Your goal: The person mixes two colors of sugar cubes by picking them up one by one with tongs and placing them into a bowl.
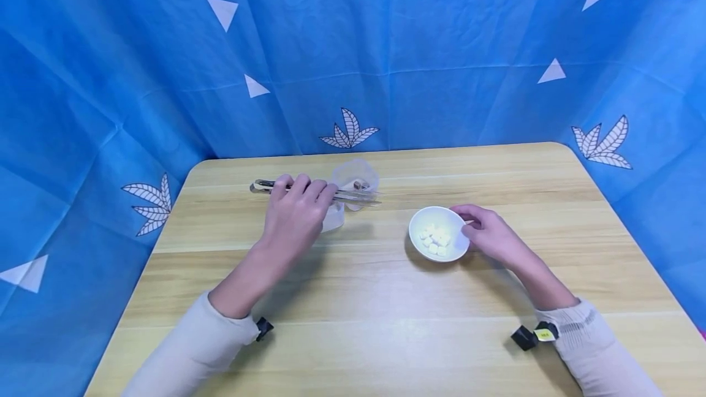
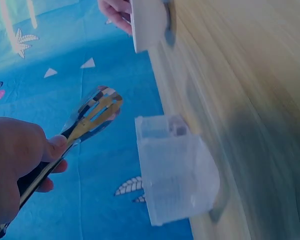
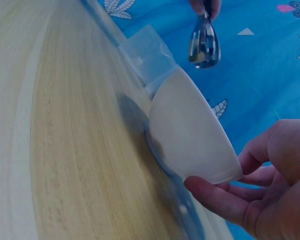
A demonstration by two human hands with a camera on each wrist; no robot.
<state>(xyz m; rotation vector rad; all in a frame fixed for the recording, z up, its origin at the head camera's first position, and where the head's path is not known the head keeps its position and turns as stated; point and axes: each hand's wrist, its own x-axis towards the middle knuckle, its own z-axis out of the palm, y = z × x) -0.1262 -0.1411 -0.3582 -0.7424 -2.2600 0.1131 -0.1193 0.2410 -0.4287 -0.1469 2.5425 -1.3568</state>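
Observation:
Held across the far left of the table in my left hand (image 1: 298,210) is a pair of metal tongs (image 2: 97,112) with slotted heads, above the tabletop. Beneath them stand a translucent plastic container (image 1: 353,170) with small brownish pieces inside and another translucent container (image 1: 333,220), partly hidden by the hand. To the right, my right hand (image 1: 488,233) grips the side of a white bowl (image 3: 190,130), thumb and fingers at its rim. Several small white pieces (image 1: 434,240) lie in the bowl's bottom.
The light wooden table (image 1: 375,323) has a rounded far edge. A blue cloth (image 1: 441,29) with white triangles and leaf prints hangs behind it and at both sides. Small black devices (image 1: 524,338) sit by the cuffs.

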